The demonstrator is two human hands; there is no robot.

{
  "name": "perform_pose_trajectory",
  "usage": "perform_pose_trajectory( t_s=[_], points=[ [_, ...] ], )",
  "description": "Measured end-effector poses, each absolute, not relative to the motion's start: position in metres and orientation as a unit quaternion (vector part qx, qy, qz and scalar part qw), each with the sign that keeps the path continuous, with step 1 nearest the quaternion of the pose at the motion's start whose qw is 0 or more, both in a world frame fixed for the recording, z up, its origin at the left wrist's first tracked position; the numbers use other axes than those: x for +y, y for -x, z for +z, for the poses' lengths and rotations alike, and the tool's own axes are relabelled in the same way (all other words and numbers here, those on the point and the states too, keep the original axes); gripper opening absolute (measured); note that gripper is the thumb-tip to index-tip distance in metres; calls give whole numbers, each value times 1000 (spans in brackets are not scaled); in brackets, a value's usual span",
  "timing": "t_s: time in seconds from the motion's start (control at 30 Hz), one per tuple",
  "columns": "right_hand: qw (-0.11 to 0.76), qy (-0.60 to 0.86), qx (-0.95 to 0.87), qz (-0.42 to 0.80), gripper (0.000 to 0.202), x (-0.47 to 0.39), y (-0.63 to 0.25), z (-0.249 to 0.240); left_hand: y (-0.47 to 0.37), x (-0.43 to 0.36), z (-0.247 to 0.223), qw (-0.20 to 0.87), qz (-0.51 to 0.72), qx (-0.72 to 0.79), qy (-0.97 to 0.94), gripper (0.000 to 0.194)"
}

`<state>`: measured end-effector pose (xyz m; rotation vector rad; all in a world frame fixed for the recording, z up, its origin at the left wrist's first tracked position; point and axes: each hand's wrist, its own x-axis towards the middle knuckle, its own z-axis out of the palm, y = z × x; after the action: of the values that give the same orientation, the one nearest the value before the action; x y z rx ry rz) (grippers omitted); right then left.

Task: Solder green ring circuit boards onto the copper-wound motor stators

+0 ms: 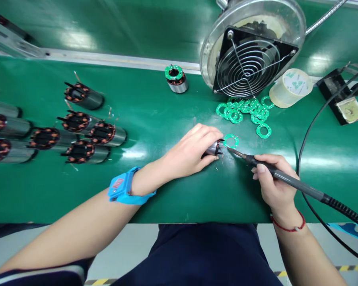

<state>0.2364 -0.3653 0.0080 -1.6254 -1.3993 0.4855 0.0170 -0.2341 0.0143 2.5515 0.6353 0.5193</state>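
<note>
My left hand is wrapped round a motor stator that lies on its side, its wired end facing right. Just past that end is a green ring board on the mat. My right hand grips a soldering iron like a pen; its tip is at the lower left edge of the ring, close to the stator's wires. Whether the tip touches them is too small to tell. Several loose green ring boards lie in a pile beyond my hands.
More stators stand at the left. One stator with a green ring stands at the back. A caged fan, a tape roll and an iron stand line the back right. A black cable runs down the right.
</note>
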Motion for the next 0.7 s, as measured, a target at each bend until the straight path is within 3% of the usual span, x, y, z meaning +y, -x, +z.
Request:
perform_pose_trajectory(
  t_s=[0.23,0.4,0.57,0.7],
  points=[
    [454,625,-616,150,12,-364,-232,15,-18,-235,14,223,187,234,-928,34],
    [492,624,-595,122,30,-365,-234,5,-18,-234,15,220,186,229,-930,34],
    [439,617,-632,164,49,-361,-234,3,-19,-234,14,201,190,222,-935,37],
    [382,622,-656,192,35,-356,-233,12,-19,-234,11,189,190,220,-938,39]
  ],
)
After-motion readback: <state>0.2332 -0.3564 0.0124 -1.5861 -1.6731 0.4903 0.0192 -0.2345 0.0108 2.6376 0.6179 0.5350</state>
